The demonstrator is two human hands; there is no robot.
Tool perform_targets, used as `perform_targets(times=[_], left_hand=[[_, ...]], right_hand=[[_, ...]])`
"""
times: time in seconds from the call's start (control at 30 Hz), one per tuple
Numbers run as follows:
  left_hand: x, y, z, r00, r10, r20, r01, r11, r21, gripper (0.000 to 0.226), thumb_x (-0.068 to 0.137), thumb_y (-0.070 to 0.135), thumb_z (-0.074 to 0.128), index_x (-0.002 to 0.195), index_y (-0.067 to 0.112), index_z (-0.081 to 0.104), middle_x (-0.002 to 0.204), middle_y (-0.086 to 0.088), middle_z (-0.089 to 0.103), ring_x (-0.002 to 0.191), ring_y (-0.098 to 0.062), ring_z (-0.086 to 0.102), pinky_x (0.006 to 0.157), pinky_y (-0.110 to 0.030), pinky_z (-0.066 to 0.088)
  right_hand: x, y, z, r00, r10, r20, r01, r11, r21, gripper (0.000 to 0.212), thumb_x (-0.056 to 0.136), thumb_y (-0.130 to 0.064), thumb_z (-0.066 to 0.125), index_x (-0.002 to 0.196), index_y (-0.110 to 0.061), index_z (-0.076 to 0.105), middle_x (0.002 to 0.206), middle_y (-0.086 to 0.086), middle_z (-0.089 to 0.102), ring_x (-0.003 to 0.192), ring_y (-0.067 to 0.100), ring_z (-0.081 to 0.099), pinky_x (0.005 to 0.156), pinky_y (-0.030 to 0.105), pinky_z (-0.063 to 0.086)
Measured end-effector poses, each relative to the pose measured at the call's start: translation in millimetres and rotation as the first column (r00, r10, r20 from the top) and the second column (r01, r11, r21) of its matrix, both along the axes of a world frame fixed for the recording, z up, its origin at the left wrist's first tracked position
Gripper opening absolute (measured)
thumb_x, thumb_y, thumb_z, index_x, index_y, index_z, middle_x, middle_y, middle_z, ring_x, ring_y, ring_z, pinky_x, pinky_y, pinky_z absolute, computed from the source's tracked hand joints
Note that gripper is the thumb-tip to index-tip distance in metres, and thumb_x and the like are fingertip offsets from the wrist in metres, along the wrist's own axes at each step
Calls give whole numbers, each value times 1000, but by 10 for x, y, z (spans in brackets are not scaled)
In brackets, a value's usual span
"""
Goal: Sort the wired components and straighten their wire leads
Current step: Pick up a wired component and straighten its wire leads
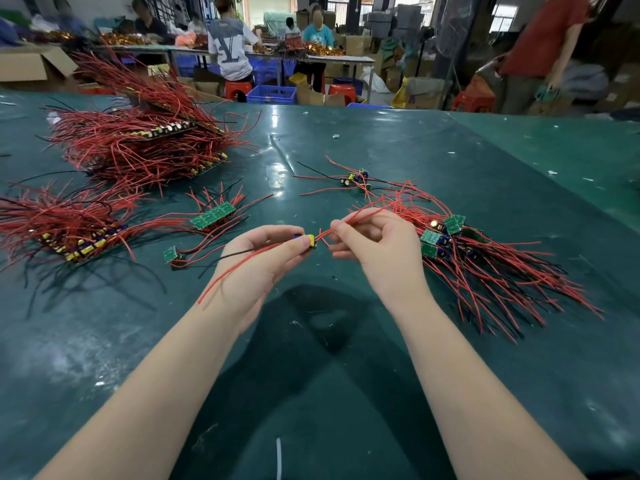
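Note:
My left hand [263,258] pinches a small wired component [309,241] with a yellow part between thumb and fingers. A red lead and a black lead trail from it across my left wrist. My right hand [374,242] grips the component's other red leads [360,213], which run up and right from it. A loose heap of wired components [485,265] with green boards lies just right of my right hand. A short row of green boards [213,216] lies left of my left hand, with a single board [170,255] nearer me.
Large stacks of red-wired boards sit at the left [79,233] and far left [149,143] of the green table [329,358]. A few loose components [356,178] lie beyond my hands. People work at tables behind, and one person stands at the far right.

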State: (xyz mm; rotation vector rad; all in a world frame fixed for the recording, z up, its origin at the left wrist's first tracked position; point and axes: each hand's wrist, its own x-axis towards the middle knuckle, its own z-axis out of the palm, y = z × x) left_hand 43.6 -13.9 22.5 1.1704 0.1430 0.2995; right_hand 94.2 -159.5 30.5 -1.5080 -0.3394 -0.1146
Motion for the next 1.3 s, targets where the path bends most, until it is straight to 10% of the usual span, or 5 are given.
perform_targets(times=[0.2, 0.57, 0.83, 1.0, 1.3], left_hand=[[18, 1, -53, 998, 57, -10, -52, 956, 289, 14, 77, -1, 75, 84, 11, 72, 77, -2, 74, 76, -12, 70, 72, -18, 54], [8, 16, -34, 971, 159, 180, -231, 822, 520, 14, 77, 3, 77, 86, 13, 72, 78, 4, 73, 74, -5, 66, 70, -13, 49], [12, 20, -12, 997, 76, 25, -78, 987, 144, 16, 77, 0, 73, 84, 14, 72, 79, 1, 73, 79, -12, 69, 75, -17, 55], [1, 29, -27, 987, 135, 90, -160, 898, 409, 15, 77, 3, 77, 83, 15, 72, 73, 7, 73, 71, -3, 67, 67, -11, 48], [-18, -8, -26, 963, 159, 219, -263, 740, 619, 13, 77, 3, 77, 85, 12, 72, 82, 1, 72, 77, -4, 66, 73, -11, 47]], right_hand=[[-1, 42, -57, 999, -51, 15, 52, 994, -98, 18, 91, -5, 62, 77, -14, 56, 68, 13, 67, 58, 20, 67, 58, 30, 58], [34, 12, -15, 830, 390, -398, -68, 780, 622, 4, 90, 8, 57, 89, 7, 60, 74, 19, 71, 68, 24, 73, 60, 20, 57], [25, 20, 5, 940, 259, -224, -121, 863, 491, 6, 86, 7, 63, 83, 2, 66, 77, 13, 72, 72, 22, 71, 69, 23, 57], [-5, 21, 7, 992, 54, -113, -21, 960, 280, 8, 87, 5, 63, 81, -1, 65, 71, 9, 71, 68, 20, 71, 64, 22, 56], [26, -36, 22, 943, 157, -294, -22, 910, 415, 12, 89, 11, 57, 83, 2, 63, 77, 18, 68, 66, 23, 71, 67, 26, 59]])
